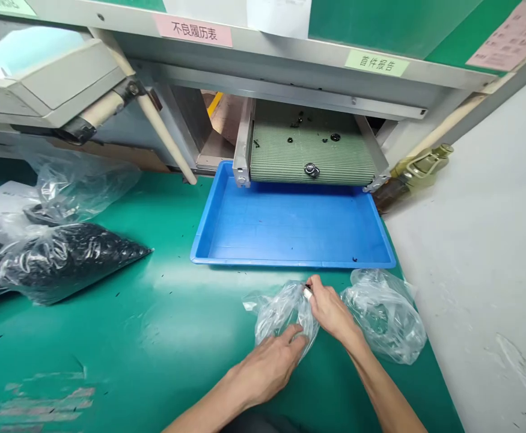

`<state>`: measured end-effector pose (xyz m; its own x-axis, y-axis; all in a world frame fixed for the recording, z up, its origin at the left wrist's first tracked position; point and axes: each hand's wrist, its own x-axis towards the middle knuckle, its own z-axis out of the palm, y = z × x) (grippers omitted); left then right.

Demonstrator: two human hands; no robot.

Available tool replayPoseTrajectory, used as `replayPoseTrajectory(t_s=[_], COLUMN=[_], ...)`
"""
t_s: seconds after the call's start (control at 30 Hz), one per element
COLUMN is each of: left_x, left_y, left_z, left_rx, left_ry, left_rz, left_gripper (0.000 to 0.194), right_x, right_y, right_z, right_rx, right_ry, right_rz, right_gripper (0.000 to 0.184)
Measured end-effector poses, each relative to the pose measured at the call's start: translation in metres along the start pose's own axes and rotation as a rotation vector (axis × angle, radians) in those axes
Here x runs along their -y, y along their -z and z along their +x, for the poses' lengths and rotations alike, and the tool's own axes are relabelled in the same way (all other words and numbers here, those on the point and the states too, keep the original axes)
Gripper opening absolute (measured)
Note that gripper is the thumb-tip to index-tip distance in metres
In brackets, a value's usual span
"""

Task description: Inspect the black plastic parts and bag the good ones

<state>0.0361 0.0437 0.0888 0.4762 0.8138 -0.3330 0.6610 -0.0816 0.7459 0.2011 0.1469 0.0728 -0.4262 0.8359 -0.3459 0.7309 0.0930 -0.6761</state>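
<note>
A pink label [193, 30] on the metal rail [290, 57] reads 不良履历表. A pale green label [377, 62] farther right on that rail reads 首件报告.

Your shallow blue plastic tray [290, 263] sits on a glossy green bench mat [154, 325], below a grey-green finely woven conveyor belt [312, 153] flecked with black parts. Above are a pink paper label [193, 30] and a pale green paper label [377, 62]. Black rings [68, 261] fill a transparent plastic sack [82, 186]; a colourless plastic bag [283, 316] lies nearest you.
</note>
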Motion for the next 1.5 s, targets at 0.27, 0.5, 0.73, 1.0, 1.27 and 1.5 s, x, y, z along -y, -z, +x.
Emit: replayPoseTrajectory(t_s=[0.27, 0.5, 0.73, 1.0, 1.27, 1.5], left_x=[-0.010, -0.015, -0.007, -0.005, -0.010, -0.008], left_y=[0.025, 0.023, 0.019, 0.019, 0.025, 0.030], left_z=[0.015, 0.029, 0.029, 0.030, 0.029, 0.031], left_rx=[-0.498, -0.508, -0.516, -0.601, -0.590, -0.634], left_ry=[0.142, 0.119, 0.088, 0.089, 0.086, 0.042], left_rz=[-0.897, -1.387, -1.462, -1.496, -1.560, -1.704], left_gripper=[0.033, 0.026, 0.027, 0.025, 0.020, 0.021], right_x=[0.024, 0.049, 0.050, 0.041, 0.032, 0.042], right_y=[0.021, 0.021, 0.018, 0.031, 0.023, 0.021], right_z=[-0.030, -0.050, -0.049, -0.062, -0.066, -0.059], right_rx=[-0.130, -0.177, -0.128, 0.030, -0.148, -0.273], right_ry=[0.073, 0.242, 0.266, 0.233, 0.226, 0.337], right_rz=[0.157, 0.045, 0.000, 0.129, -0.174, -0.222], right_gripper=[0.019, 0.025, 0.032, 0.040, 0.045, 0.048])
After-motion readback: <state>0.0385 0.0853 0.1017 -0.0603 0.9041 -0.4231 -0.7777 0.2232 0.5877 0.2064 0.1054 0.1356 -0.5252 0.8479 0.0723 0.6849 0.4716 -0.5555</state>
